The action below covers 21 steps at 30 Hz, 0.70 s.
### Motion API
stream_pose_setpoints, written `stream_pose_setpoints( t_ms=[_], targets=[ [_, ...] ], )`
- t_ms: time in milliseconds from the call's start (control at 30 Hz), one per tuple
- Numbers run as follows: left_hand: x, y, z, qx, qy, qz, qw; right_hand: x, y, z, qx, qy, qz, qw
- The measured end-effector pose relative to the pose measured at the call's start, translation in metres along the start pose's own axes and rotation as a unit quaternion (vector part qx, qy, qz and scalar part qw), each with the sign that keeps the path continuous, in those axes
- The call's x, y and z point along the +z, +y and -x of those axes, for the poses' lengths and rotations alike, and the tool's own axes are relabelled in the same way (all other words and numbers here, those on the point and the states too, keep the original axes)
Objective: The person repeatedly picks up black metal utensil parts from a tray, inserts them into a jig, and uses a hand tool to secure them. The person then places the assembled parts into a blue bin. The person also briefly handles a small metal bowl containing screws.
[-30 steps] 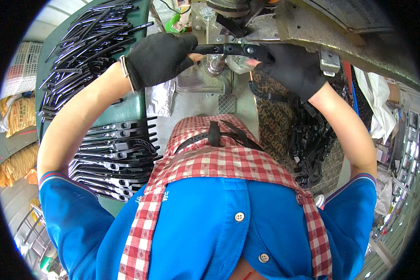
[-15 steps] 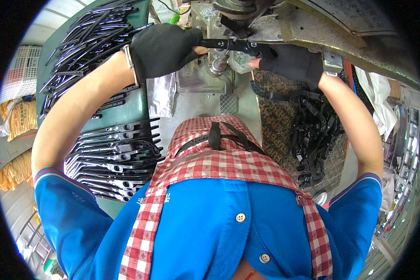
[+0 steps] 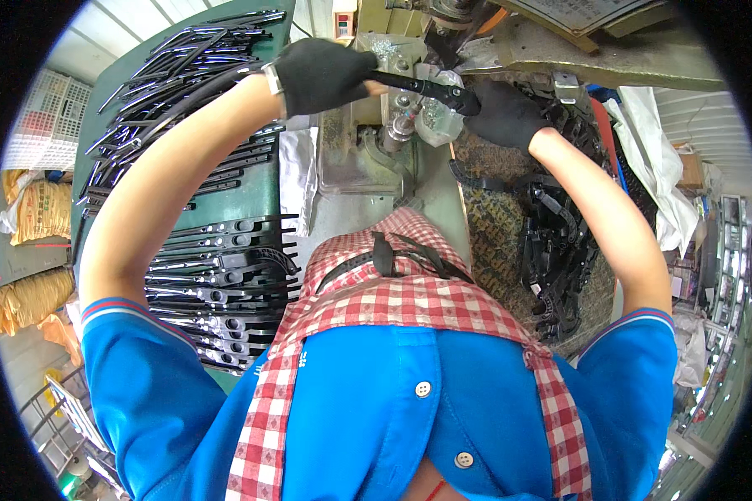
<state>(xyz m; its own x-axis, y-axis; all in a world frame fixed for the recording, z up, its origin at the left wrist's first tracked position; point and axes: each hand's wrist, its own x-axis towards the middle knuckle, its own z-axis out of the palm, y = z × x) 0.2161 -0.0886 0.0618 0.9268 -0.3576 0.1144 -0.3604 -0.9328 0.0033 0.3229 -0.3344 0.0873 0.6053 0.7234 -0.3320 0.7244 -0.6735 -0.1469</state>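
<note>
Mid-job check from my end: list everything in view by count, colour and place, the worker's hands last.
Bar: one, black, top centre
Machine: one, grey, top centre to right
Post: one, silver, below bar
Table: one, green, left
Rods: many, black, upper table
Holed parts: a row, black, lower table
Bag: one, silvery, right of table
Board: one, brown, right of centre
Heap: many parts, black, on board
Crate: one visible, white, far left
Sacks: at least two, yellow, far left
Apron: one, red-white check, worn
Shirt: one, blue, worn
Left hand: one, black-gloved, bar's left end
Right hand: one, black-gloved, bar's right end
</note>
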Motion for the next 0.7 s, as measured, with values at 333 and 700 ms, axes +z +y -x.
stream_pose_setpoints(
  t_ms=[333,700],
  targets=[
    [0.019,-0.05,0.096,-0.158,-0.057,0.218,0.962,0.022,0.026,-0.018,-0.142,0.194,0.091,0.966],
    [0.019,-0.02,0.066,-0.015,0.135,-0.013,0.991,0.04,0.018,-0.015,-0.007,0.043,-0.003,0.999]
  ],
)
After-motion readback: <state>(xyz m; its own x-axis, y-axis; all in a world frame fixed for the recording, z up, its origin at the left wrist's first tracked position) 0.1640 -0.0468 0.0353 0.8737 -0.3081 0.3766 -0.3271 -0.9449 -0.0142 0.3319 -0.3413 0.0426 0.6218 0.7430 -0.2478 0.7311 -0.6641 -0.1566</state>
